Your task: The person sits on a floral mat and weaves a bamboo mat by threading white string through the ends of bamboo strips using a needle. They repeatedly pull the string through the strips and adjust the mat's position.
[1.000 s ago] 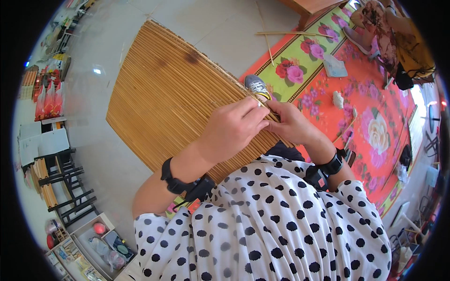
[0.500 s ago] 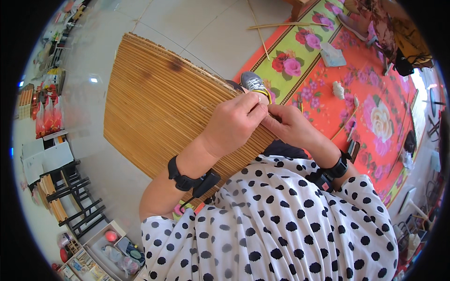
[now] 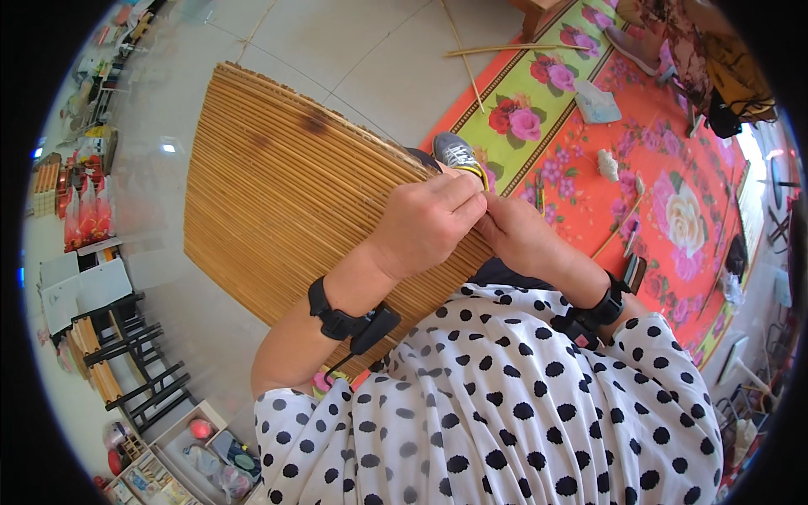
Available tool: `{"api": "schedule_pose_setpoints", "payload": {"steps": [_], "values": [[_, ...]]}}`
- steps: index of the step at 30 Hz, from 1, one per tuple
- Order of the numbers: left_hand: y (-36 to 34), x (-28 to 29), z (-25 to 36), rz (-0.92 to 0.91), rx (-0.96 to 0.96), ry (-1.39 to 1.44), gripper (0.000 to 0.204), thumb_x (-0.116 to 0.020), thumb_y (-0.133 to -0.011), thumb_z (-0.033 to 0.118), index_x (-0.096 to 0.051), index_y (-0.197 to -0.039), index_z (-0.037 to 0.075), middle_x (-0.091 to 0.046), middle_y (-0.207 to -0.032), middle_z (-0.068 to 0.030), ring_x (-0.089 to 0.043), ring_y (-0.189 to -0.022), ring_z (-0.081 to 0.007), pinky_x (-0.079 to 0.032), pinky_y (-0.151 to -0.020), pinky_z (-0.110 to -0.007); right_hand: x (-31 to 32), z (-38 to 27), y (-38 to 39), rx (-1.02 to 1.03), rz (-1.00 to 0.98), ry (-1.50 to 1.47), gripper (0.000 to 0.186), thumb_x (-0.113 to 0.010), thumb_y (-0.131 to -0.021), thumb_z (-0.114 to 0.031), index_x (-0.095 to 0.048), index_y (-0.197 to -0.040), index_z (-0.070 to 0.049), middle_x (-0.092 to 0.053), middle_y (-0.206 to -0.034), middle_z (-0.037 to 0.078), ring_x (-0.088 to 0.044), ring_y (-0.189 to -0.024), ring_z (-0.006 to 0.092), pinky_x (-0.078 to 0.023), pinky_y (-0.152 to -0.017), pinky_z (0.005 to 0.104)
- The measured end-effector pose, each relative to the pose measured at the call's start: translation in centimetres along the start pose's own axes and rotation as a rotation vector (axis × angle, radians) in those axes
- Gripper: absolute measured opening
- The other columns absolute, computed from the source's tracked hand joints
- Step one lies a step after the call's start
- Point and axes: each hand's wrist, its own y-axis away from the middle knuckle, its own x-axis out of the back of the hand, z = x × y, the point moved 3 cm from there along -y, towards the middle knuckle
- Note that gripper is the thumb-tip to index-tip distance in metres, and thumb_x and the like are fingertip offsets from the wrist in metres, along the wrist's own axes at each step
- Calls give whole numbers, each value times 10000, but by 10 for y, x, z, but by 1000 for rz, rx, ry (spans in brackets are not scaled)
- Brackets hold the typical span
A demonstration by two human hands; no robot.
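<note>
One left hand (image 3: 425,225) has its fingers pinched together over the right edge of the brown slatted mat (image 3: 286,181); what is between the fingertips, I cannot tell. Just beside it, the right hand (image 3: 523,240) grasps this same edge. The mat spreads before the dotted garment (image 3: 505,396). Beyond the mat's right edge is a gray shoe (image 3: 454,151); farther right of the mat lies a red flowered carpet (image 3: 576,225).
</note>
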Motion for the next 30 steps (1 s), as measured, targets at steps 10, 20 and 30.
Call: {"api": "schedule_pose_setpoints", "payload": {"steps": [10,20,30], "values": [[-11,21,10,157,-33,414,93,-668,-847,67,-634,-931,51,-619,-821,-66,-666,-702,-194,-546,-595,-278,-5,8,2,18,-57,-108,251,-549,-965,-229,-603,-1025,9,-663,-868,270,-642,-854,458,-506,-736,491],[18,148,-35,693,646,1334,103,-525,-1046,241,-529,-1001,149,-439,-704,27,-406,-600,-83,-395,-528,-233,4,12,-5,-134,-81,-79,337,-537,-983,-296,-627,-979,28,-656,-819,250,-651,-795,414,-510,-718,456],[150,362,-60,883,562,741,117,-548,-1030,122,-575,-1078,19,-478,-781,-22,-413,-607,-88,-374,-538,-226,5,-23,-17,-80,-118,0,337,-611,-942,-292,-655,-911,41,-666,-774,217,-654,-733,358,-502,-693,437]]}}
